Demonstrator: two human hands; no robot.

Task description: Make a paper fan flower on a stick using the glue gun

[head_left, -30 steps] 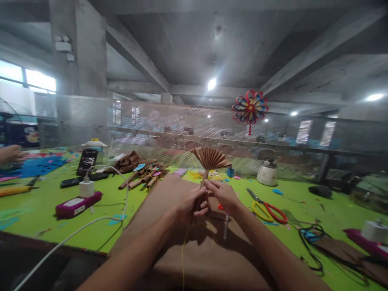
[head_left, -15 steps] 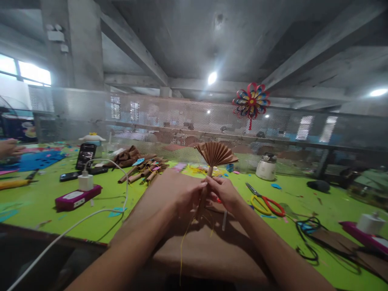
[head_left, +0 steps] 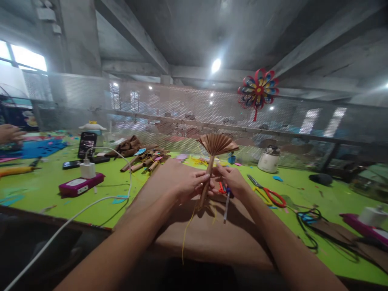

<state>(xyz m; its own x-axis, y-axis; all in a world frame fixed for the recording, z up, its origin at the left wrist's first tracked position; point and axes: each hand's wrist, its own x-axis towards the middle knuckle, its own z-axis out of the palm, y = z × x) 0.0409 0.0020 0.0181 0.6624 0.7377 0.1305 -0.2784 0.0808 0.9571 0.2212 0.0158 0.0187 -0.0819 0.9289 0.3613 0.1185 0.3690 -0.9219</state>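
A pleated brown paper fan stands upright in front of me, spread at the top of a rolled brown paper handle. My left hand is closed around the handle's middle. Close by on the right, my right hand has its fingers bent at the upper handle, with the fingertips partly hidden. Yellow string hangs from the handle's lower end. Below my right hand is a red and blue item with a clear stick; its kind is unclear. Brown paper lies underneath.
Rolled brown paper pieces are heaped at back left. A phone and a purple power strip with a white cable sit left. Scissors, a white bottle and black cord are right. Another person's hand is far left.
My right hand's thumb and fingers have shifted slightly right and opened a little from the handle. The red and blue item beneath shows more. The camera view has tilted down slightly.
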